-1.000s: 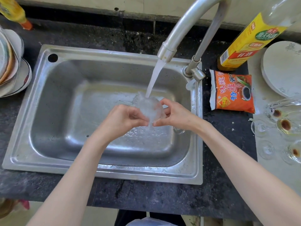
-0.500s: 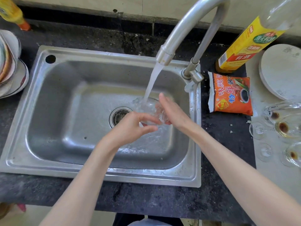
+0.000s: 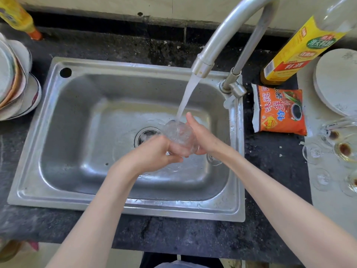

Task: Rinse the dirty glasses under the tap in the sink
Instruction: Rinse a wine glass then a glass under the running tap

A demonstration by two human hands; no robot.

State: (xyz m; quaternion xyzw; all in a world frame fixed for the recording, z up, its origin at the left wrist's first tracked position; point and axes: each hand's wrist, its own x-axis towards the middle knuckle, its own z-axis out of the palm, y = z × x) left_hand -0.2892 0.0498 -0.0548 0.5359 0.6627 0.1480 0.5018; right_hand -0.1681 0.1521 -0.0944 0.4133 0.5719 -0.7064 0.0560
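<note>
Two hands meet over the right half of the sink (image 3: 63, 132) in your head view, both wrapped on one clear glass (image 3: 178, 133) under the running stream from the tap (image 3: 222, 43). Your left hand (image 3: 152, 153) has its grip curled round the lower part of the glass from the near side. Your right hand (image 3: 201, 135) cups the far right side, thumb raised beside the water, fingers closed on the glass. The glass is tilted, its mouth turned up and away to the left to meet the stream, its long axis leaning from your palms toward the drain (image 3: 146, 135). The stem and foot are hard to make out through the water.

Room is open across the whole left half of the basin. To the right the sink wall and the tap base lie just beside your right wrist. On the table past that rim lie an orange packet (image 3: 280, 111), a yellow-labelled bottle (image 3: 301, 49) and a white plate (image 3: 336, 82). Several stained glasses (image 3: 343, 149) stand near the right edge. Stacked dishes (image 3: 15, 84) crowd the left rim.
</note>
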